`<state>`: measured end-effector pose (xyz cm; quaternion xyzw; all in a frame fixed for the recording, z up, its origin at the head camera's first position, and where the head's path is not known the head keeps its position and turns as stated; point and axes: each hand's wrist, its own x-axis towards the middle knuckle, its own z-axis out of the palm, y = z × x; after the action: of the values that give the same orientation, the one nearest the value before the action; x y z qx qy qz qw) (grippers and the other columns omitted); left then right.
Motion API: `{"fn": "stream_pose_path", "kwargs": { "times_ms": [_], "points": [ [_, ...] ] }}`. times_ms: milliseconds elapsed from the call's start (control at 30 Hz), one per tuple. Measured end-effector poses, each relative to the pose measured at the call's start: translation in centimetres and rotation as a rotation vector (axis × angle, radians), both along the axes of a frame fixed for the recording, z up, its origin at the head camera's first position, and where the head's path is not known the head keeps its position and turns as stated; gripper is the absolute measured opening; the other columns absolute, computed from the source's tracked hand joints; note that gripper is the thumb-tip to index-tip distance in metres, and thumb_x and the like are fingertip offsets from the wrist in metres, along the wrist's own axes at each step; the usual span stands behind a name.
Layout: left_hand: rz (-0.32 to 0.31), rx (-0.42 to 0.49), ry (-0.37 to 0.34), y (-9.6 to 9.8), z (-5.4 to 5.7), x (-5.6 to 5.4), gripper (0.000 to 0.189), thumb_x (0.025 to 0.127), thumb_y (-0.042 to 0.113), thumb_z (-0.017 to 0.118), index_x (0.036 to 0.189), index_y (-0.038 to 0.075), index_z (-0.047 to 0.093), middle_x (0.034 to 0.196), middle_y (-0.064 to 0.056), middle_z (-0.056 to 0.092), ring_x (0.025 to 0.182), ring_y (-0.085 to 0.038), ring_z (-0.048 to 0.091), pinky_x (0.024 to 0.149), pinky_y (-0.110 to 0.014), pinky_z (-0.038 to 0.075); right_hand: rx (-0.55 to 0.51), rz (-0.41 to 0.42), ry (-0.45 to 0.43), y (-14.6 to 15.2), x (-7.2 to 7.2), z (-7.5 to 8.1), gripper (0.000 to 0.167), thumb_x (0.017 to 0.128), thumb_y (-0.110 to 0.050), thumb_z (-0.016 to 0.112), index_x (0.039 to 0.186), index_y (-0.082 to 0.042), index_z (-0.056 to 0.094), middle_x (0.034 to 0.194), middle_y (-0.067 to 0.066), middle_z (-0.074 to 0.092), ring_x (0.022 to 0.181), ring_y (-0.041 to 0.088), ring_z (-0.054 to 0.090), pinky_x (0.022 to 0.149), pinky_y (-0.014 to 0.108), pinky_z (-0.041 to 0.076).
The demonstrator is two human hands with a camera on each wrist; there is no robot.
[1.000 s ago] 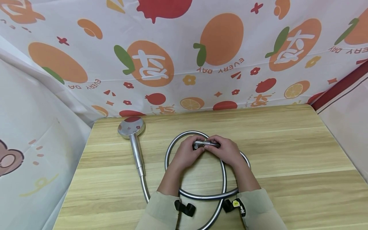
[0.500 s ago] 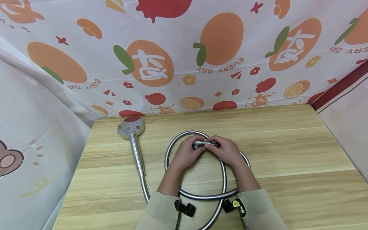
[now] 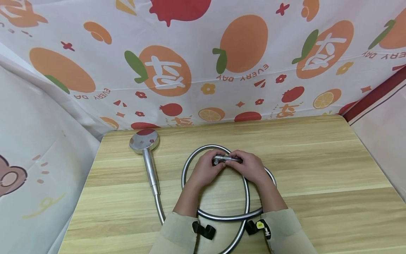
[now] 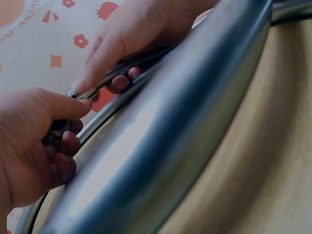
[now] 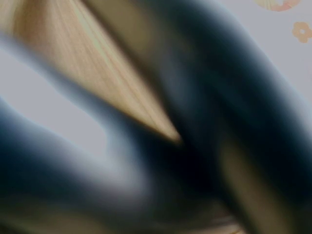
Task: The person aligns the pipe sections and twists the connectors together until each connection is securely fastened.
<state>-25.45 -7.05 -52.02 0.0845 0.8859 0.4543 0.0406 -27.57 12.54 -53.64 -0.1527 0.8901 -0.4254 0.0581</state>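
Above the table, my left hand [image 3: 205, 170] pinches a chrome fitting [image 3: 217, 159]; a threaded opening [image 4: 59, 127] shows between its fingers in the left wrist view. My right hand [image 3: 250, 167] grips the end [image 3: 234, 158] of the metal shower hose, which meets the fitting in line. How far the two are joined is hidden by the fingers. The hose [image 3: 247, 197] loops around and under both forearms. To the left lies a chrome shower head [image 3: 144, 140] on its handle, attached to the hose's other visible stretch. Blurred hose [image 5: 53, 112] fills most of the right wrist view.
The wood-grain table [image 3: 317, 158] ends at a fruit-print cloth [image 3: 203, 63] hanging behind it. White cloth [image 3: 41, 141] hangs along the left side. Black straps with small mounts [image 3: 204, 230] sit at both sleeves.
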Motion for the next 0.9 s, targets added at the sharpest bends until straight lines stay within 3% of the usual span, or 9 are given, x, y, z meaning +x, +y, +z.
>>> {"fn": "stream_pose_path", "kwargs": {
  "times_ms": [133,333,533,733,900],
  "points": [
    [0.000,0.007,0.003,0.00,0.02,0.06,0.029,0.087,0.015,0.076,0.114,0.017,0.066,0.114,-0.002,0.066,0.108,-0.018,0.061,0.097,-0.039,0.049,-0.003,0.002,-0.004,-0.01,0.04,0.02,0.033,0.088,-0.060,0.062,0.103,-0.032,0.071,0.099,-0.011,0.071,0.089,0.011,0.063,0.081,0.039,0.051],
    [0.000,0.003,0.004,0.04,0.02,0.02,0.029,0.087,0.019,0.076,0.114,0.017,0.066,0.114,-0.001,0.066,0.110,-0.017,0.061,0.098,-0.039,0.049,-0.004,-0.005,0.007,0.05,0.05,-0.02,0.033,0.084,-0.058,0.070,0.107,-0.034,0.067,0.100,-0.011,0.070,0.090,0.013,0.063,0.081,0.040,0.050],
    [-0.002,0.009,0.005,0.03,0.00,0.02,0.030,0.087,0.015,0.076,0.115,0.017,0.066,0.115,-0.002,0.066,0.109,-0.018,0.061,0.097,-0.040,0.049,-0.003,0.004,0.003,0.01,0.02,-0.09,0.035,0.089,-0.061,0.060,0.106,-0.032,0.070,0.101,-0.011,0.071,0.092,0.011,0.064,0.084,0.041,0.051],
    [0.000,0.005,0.008,0.04,-0.05,0.03,0.028,0.087,0.017,0.076,0.114,0.018,0.066,0.114,-0.001,0.065,0.109,-0.017,0.061,0.098,-0.039,0.049,-0.003,-0.006,-0.001,0.04,0.01,-0.14,0.034,0.084,-0.060,0.068,0.108,-0.035,0.068,0.102,-0.011,0.070,0.092,0.012,0.064,0.083,0.041,0.051],
    [-0.001,0.011,0.010,0.05,-0.13,0.00,0.029,0.087,0.015,0.076,0.114,0.017,0.066,0.115,-0.001,0.065,0.109,-0.018,0.061,0.097,-0.040,0.049,0.001,0.001,0.000,0.02,0.00,-0.12,0.033,0.089,-0.061,0.062,0.105,-0.033,0.071,0.100,-0.011,0.071,0.091,0.011,0.064,0.083,0.040,0.051]
  ]
}}
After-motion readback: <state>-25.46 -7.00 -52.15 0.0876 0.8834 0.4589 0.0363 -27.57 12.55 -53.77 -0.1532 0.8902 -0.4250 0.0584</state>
